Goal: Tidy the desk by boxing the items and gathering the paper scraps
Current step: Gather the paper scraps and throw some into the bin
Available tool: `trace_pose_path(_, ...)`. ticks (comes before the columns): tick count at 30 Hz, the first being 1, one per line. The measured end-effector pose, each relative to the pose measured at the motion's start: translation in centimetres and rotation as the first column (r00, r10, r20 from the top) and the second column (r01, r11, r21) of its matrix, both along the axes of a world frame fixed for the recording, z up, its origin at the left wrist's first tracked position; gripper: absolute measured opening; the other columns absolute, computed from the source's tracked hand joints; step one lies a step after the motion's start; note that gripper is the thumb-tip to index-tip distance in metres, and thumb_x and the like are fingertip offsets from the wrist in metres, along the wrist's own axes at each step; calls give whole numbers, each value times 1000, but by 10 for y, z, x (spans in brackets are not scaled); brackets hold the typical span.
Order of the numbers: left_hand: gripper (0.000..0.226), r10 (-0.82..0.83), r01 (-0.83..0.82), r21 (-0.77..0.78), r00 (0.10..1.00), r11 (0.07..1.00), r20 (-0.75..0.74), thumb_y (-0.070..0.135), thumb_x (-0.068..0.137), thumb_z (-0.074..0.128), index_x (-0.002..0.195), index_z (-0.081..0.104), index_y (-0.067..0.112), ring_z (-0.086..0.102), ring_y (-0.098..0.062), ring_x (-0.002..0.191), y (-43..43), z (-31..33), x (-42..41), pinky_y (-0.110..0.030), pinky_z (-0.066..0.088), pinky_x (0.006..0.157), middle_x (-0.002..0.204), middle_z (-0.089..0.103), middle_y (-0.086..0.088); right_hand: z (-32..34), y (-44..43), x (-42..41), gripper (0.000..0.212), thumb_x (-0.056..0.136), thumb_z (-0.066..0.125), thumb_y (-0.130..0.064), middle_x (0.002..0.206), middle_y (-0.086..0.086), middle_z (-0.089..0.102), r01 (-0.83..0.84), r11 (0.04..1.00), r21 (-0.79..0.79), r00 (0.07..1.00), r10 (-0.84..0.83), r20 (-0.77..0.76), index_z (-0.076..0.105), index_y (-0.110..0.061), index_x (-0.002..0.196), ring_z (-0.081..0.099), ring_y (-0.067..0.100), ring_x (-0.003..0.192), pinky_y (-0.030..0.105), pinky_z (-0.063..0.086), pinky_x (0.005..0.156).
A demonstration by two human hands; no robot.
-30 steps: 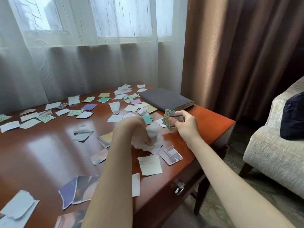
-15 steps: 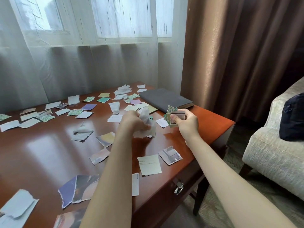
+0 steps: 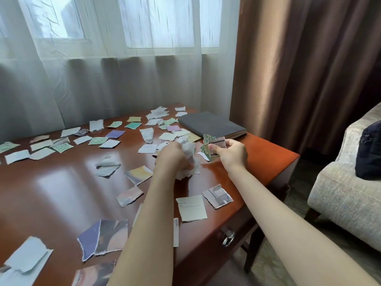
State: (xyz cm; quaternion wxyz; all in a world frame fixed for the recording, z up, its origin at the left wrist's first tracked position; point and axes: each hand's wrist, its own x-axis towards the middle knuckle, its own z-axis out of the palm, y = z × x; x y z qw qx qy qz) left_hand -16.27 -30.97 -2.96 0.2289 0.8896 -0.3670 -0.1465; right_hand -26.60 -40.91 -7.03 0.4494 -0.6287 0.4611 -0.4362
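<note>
Crumpled white paper (image 3: pixel 189 159) fills your left hand (image 3: pixel 172 155): the fingers are clenched round the wad, which bulges out past the knuckles toward the right and hangs just over the wooden desk (image 3: pixel 51 190). Your right hand (image 3: pixel 232 154) is raised near it, thumb and fingers pinched on a small stack of scraps (image 3: pixel 212 148); a green patterned piece and a greyish printed one stand upright above the thumb. The two hands are close but not touching.

Loose paper scraps (image 3: pixel 99 141) lie scattered flat across most of the desktop. A cream slip (image 3: pixel 191 208) and a torn grey photo piece (image 3: pixel 218 196) lie between your forearms, near the front edge. A grey book (image 3: pixel 210 124) sits at the far right corner.

Writing: a faint printed line on the cream slip, too small to read; pale lettering on a pink scrap (image 3: pixel 128 197), also illegible.
</note>
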Motion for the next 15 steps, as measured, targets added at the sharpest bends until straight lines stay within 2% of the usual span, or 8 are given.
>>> trace_pose_path(3,51,-2,-1,-75,999,997,-50,29,83,68,124,47,8,52,-28,111,2,4,3,-34,45,93,122,54,-11,2,1,1,21,71,79,-28,90,4,74,25,999,-36,996,-28,-85,72,-14,85,67,23,87,34,54,78)
trace_pose_path(7,50,12,-106,-305,956,946,-294,24,86,66,127,41,7,47,-25,96,1,3,9,-34,43,85,113,51,-11,3,3,2,24,73,78,-27,98,6,73,16,998,-64,988,-26,-150,72,-12,90,66,24,93,32,50,78)
trace_pose_path(9,51,37,-170,-349,933,921,-358,23,88,65,128,37,9,46,-23,95,-1,0,10,-34,42,81,105,46,-7,3,3,3,24,73,78,-28,98,5,73,-6,997,-79,981,-10,-195,72,-12,90,65,24,93,29,47,75)
trace_pose_path(12,48,60,-205,-377,931,903,-361,21,88,65,125,40,8,48,-24,97,-3,-5,13,-33,41,81,109,48,-8,3,2,5,25,73,78,-29,101,4,72,-50,994,-92,961,23,-275,71,-14,92,64,25,97,25,43,71)
trace_pose_path(15,34,72,-168,-370,963,914,-259,19,90,61,119,52,4,53,-31,108,-4,-11,13,-35,44,87,117,57,-16,-1,-1,8,33,72,78,-34,109,5,70,-70,990,-123,927,19,-373,71,-16,99,58,27,106,28,45,80)
